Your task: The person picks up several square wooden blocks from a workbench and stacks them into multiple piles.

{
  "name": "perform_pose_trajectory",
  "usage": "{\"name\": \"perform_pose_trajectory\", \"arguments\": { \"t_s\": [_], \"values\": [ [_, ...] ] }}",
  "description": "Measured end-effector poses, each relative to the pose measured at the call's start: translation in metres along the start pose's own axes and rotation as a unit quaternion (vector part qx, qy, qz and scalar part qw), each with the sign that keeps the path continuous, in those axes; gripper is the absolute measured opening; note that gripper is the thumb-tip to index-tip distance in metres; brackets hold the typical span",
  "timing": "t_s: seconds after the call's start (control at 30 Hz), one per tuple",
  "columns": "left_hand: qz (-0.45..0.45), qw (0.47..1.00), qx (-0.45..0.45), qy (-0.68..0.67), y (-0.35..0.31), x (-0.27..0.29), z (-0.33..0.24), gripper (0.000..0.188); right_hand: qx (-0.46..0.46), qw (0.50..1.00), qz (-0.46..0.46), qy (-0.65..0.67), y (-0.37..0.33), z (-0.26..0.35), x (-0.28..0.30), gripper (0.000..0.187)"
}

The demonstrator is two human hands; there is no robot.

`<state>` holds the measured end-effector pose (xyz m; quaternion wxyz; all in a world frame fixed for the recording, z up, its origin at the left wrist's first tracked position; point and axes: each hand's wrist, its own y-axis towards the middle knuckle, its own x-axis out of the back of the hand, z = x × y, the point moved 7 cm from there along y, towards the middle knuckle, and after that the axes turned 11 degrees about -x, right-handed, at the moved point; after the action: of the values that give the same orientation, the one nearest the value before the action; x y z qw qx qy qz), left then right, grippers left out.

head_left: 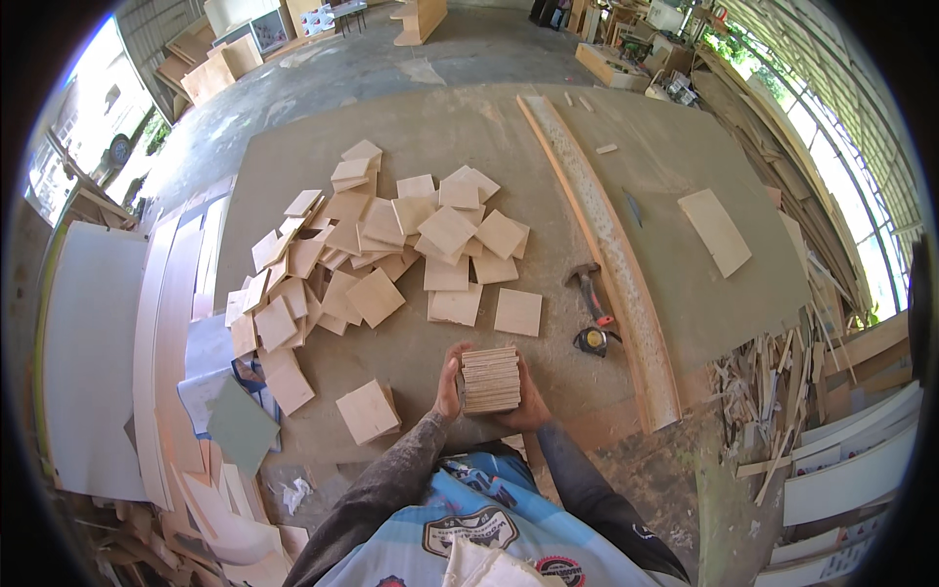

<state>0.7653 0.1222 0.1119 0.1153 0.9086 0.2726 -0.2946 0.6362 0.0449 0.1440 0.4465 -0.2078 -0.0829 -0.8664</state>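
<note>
Between my two hands, at the near edge of the table, is a neat stack of thin square wooden tiles [491, 382], its layered edges showing. My left hand [449, 383] presses against the stack's left side, and my right hand [529, 399] grips its right side. To the left of my left hand lies a short stack of square tiles [368, 411]. Beyond my hands spreads a loose heap of the same pale squares [377, 230]. One single tile [518, 312] lies flat just past the stack I hold.
On the table [675, 313] to the right are a hammer [590, 295], a tape measure [593, 340] and a long wooden strip [606, 254]. Past the strip lies a rectangular board [715, 233]. A greenish square sheet [243, 426] rests at the left edge. Wood scraps [763, 391] pile up at the right.
</note>
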Motion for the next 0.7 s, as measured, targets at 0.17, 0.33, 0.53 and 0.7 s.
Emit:
{"name": "perform_pose_trajectory", "arguments": {
  "t_s": [0.17, 0.33, 0.53, 0.7],
  "values": [
    [0.028, 0.991, -0.064, 0.117, -0.009, -0.029, -0.025, 0.072, 0.028, 0.999, 0.008, 0.046, -0.002, -0.007, -0.005, 0.141],
    [0.051, 0.991, -0.035, 0.121, -0.014, -0.02, -0.024, 0.072, 0.033, 0.997, -0.031, -0.056, 0.005, 0.0, 0.002, 0.134],
    [-0.091, 0.982, -0.103, 0.126, -0.01, -0.012, -0.068, 0.059, 0.036, 0.994, -0.041, -0.09, 0.019, 0.062, 0.033, 0.119],
    [-0.201, 0.916, -0.238, 0.253, -0.043, 0.016, -0.173, 0.044, 0.128, 0.913, 0.037, -0.386, 0.036, 0.151, 0.042, 0.109]
  ]
}}
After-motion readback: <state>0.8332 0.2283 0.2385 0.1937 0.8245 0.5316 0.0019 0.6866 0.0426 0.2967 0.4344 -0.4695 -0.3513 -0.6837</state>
